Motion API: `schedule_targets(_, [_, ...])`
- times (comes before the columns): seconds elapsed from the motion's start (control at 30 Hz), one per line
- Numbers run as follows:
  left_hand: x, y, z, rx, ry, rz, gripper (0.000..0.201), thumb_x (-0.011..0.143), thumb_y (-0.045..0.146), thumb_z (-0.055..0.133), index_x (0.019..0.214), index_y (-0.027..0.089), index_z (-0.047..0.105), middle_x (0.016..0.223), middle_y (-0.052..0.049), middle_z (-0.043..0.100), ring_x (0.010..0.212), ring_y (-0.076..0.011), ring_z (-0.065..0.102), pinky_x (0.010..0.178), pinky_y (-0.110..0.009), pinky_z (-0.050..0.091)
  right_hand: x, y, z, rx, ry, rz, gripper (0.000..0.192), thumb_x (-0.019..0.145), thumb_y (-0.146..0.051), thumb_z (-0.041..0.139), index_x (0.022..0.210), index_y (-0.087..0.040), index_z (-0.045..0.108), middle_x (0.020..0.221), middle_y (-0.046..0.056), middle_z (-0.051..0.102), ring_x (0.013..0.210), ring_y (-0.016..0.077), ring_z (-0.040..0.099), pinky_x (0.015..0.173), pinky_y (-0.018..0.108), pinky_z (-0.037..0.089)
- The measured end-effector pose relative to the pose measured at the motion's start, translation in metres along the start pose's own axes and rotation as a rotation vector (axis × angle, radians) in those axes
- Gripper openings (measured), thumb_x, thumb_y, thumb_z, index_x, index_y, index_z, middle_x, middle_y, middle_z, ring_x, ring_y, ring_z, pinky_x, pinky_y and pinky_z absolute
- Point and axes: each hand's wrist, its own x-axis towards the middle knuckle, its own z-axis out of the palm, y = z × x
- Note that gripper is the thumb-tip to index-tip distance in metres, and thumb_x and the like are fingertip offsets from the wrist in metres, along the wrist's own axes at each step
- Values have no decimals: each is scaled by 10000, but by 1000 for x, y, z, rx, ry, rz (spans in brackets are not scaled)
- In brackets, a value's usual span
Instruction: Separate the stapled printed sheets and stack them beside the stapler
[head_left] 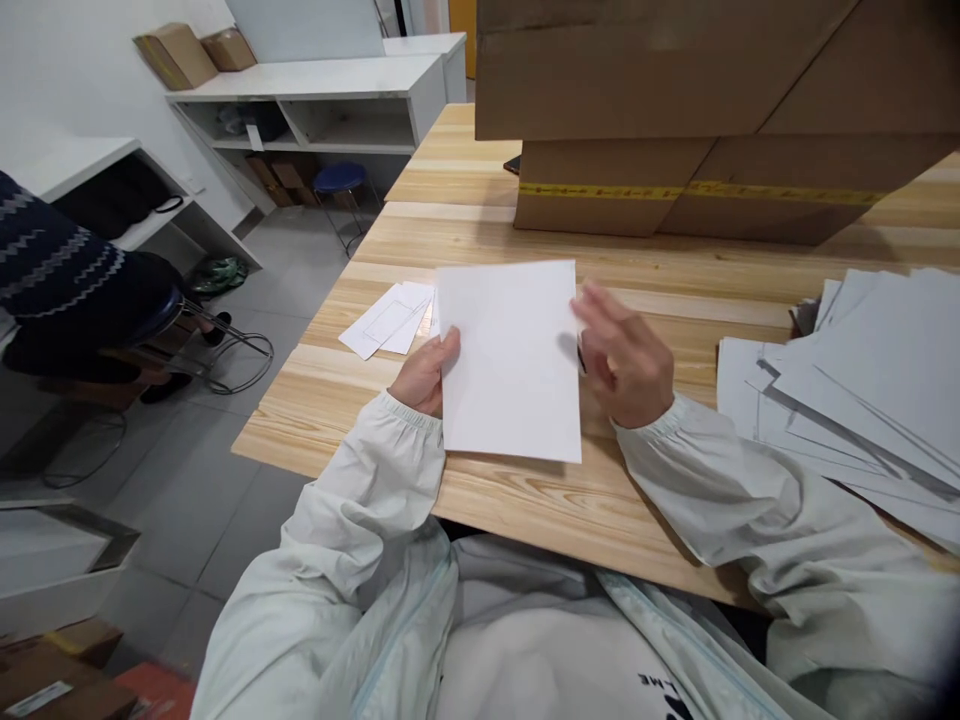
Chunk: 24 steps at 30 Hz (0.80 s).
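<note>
The right hand (624,358) is motion-blurred, and the white sheet (512,360) hides the left hand's (424,375) fingers.

The sheet (514,360) in the left grip (424,375) is plain white paper, matt and smooth. Beneath it the worktop (525,500) is pale wood with visible grain and a slight sheen. Beyond the grip, the boxes (675,110) are brown matt cardboard with yellow tape (600,189). The sleeves (360,500) are pale, smooth cloth.
</note>
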Motion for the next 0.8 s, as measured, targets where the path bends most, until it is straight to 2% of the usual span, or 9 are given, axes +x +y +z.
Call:
schedule_targets(0.07, [-3,1,2,48,-5,180,367,843,473,668,1042,165,700,1075,-88,752,1186,-281,637,1050,-409,505,6,-3,-6,231,4,216,516,961,-383,523,1460,-304,424,1395,89,573,1182,232,627,991,430,533])
schedule_targets(0.13, [-12,5,9,99,-34,331,405,822,524,676,1056,195,706,1127,-69,737,1238,-282,600,1055,-402,500,10,-8,-14,490,-113,402,628,909,-494,586,1475,-310,385,1276,83,653,1096,229,667,933,434,561])
schedule_targets(0.2, [-24,10,21,160,-59,433,420,815,555,670,1061,217,714,1160,-54,723,1284,-287,560,1060,-404,492,11,-17,-23,668,-243,508,597,817,-527,693,1350,-306,540,1115,52,719,998,226,697,867,418,585])
schedule_targets(0.27, [-39,16,34,223,-65,492,412,794,565,685,1030,230,728,1149,-35,722,1307,-296,535,1058,-411,487,10,-31,-32,734,-276,551,375,768,-476,757,1086,-283,710,1011,25,744,942,222,707,859,407,588])
schedule_targets(0.33, [-53,20,46,265,-61,515,394,775,561,705,989,233,739,1105,-17,728,1295,-304,539,1041,-421,491,6,-45,-42,733,-220,531,165,770,-402,768,872,-273,762,978,2,754,952,221,707,894,401,578])
schedule_targets(0.4, [-63,22,54,282,-58,494,357,761,530,730,938,220,750,1040,-17,731,1245,-308,570,1003,-417,505,1,-56,-48,705,-148,496,67,770,-330,772,823,-290,777,998,-21,756,989,221,703,926,399,569])
schedule_targets(0.57, [-70,10,60,327,-64,381,336,686,498,799,778,178,751,822,-28,717,968,-258,653,850,-361,517,-22,-53,-48,692,-156,589,141,747,-355,785,868,-283,787,1024,-14,756,1003,235,703,932,435,573])
schedule_targets(0.67, [-67,0,62,371,-43,406,423,662,579,778,769,172,741,805,-29,719,839,-218,644,783,-338,509,-31,-45,-42,729,-172,646,227,739,-411,786,917,-270,783,1024,2,757,981,234,706,913,433,578])
schedule_targets(0.8, [-65,-4,68,391,-17,443,435,682,599,756,776,175,730,800,-30,717,806,-202,631,758,-322,494,-33,-43,-38,742,-124,686,248,726,-423,798,931,-283,780,1015,1,758,941,236,713,829,407,603])
